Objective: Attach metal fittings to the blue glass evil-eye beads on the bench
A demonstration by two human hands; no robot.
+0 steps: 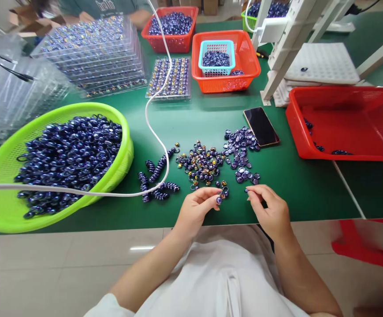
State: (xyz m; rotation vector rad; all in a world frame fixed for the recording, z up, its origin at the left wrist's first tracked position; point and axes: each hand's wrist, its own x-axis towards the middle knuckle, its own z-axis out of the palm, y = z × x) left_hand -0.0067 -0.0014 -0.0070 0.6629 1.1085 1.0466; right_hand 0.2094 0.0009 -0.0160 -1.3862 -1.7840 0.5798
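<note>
My left hand point(200, 206) pinches a dark blue shiny ring-shaped piece point(223, 193) with a round bead on it, above the table's near edge. To its right, my right hand point(270, 209) is closed at thumb and fingertips on a small dark piece point(246, 190), too small to make out well. Just beyond my hands lies a pile of dark blue and gold ring pieces point(202, 163). Beside it spread many small dark hexagonal caps point(240, 143). Several stacked rows of dark rings point(160, 167) lie to the left.
A green basket point(128, 152) full of dark rings stands at left, a white cable point(151, 119) crossing it. Behind are stacked clear trays point(95, 57), a filled tray point(169, 79) and red baskets point(226, 86). A phone point(262, 126) and red bin point(353, 123) lie right. Another person sits opposite.
</note>
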